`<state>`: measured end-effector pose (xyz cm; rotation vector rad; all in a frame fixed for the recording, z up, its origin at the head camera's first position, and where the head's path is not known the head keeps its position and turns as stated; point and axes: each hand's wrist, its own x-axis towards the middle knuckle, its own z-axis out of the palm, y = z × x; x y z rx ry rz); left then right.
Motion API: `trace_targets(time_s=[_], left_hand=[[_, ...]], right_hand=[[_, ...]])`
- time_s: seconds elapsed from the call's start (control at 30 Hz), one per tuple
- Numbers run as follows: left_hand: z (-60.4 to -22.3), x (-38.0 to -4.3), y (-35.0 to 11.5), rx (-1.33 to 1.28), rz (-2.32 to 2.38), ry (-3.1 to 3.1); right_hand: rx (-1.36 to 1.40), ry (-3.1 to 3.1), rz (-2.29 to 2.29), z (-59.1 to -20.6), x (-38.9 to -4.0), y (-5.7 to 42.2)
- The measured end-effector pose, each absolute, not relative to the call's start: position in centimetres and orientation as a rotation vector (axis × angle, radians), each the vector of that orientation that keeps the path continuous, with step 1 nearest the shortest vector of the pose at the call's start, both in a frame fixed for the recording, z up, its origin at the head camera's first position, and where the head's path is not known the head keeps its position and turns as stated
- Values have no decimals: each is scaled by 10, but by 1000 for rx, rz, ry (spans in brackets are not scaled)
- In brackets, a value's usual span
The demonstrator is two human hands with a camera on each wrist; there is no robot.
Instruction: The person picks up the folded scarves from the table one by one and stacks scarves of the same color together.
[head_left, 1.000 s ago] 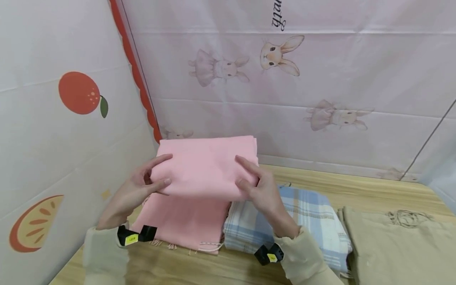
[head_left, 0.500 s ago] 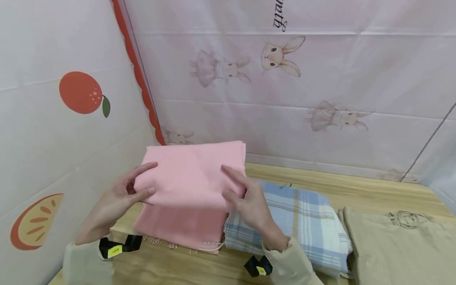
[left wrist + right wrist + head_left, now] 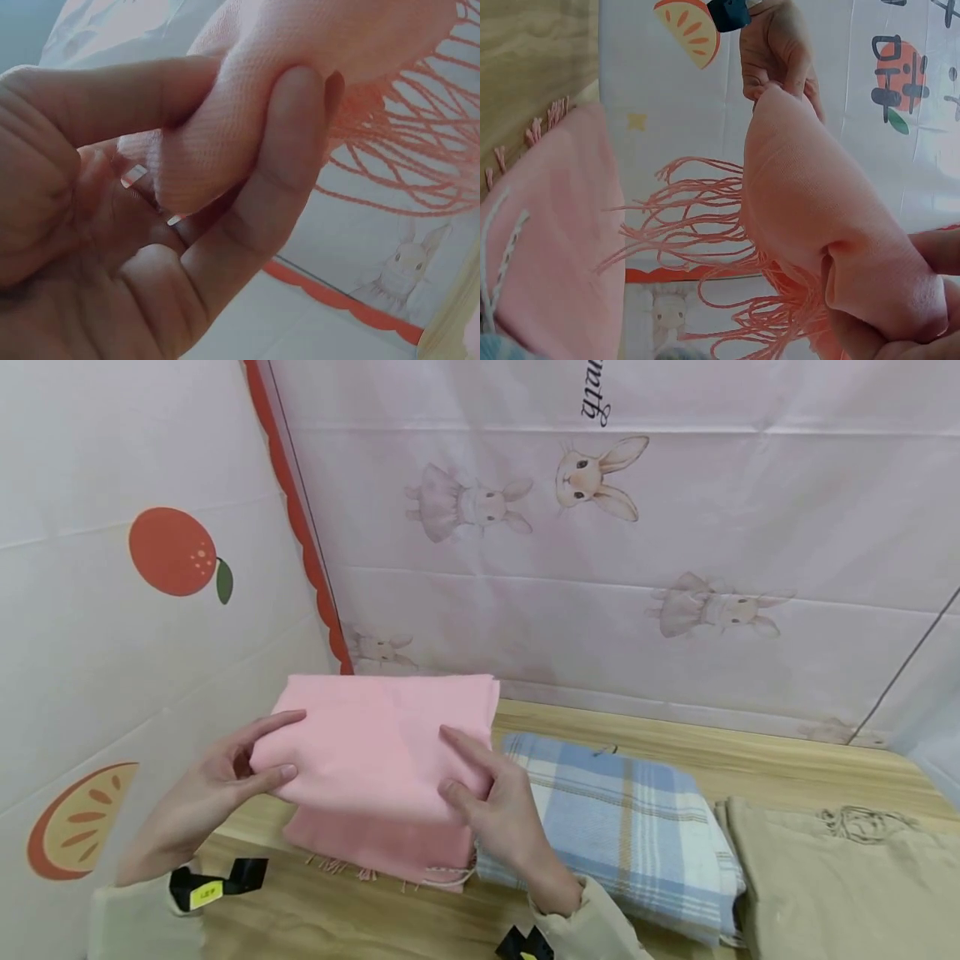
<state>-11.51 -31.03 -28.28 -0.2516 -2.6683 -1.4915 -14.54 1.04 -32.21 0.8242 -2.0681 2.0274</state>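
A folded pink scarf (image 3: 375,735) hangs raised and tilted between both hands in the head view. My left hand (image 3: 213,781) pinches its left end, thumb on the near face; the left wrist view shows the cloth (image 3: 217,142) bunched between thumb and fingers. At the right end my right hand (image 3: 502,806) grips the fold, thumb and forefinger on the near face. Long fringe (image 3: 697,202) dangles beneath the held scarf in the right wrist view. Under it, apart, a second pink folded scarf (image 3: 375,847) lies on the table, partly covered from the head camera.
To the right, a blue and white plaid scarf (image 3: 622,827) lies folded on the wooden table (image 3: 300,918). Beyond it is a folded beige cloth (image 3: 847,877) with a dark drawing. Printed sheets (image 3: 525,610) rise as walls behind and at the left.
Both hands have carried the held pink scarf leftward and somewhat lower, uncovering more of the plaid scarf. The grips look the same, and the things on the table stay put.
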Motion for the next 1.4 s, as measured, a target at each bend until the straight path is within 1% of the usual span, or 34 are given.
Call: trace_targets(time_s=[0.47,0.87,1.13,1.4], left_hand=[[-291,-111,-324,-347,-1550,-2583],[-291,-110,-326,-309,-1473,-2604],[-289,-109,-328,-333,-1496,-2608],[-290,-106,-336,-273,-1389,-2655]], right_hand=[[828,-2074,1987,-324,-128,0],[847,-2000,2094,-331,-121,-7],[863,-1994,2113,-331,-117,-8],[890,-1927,2227,-329,-112,-8]])
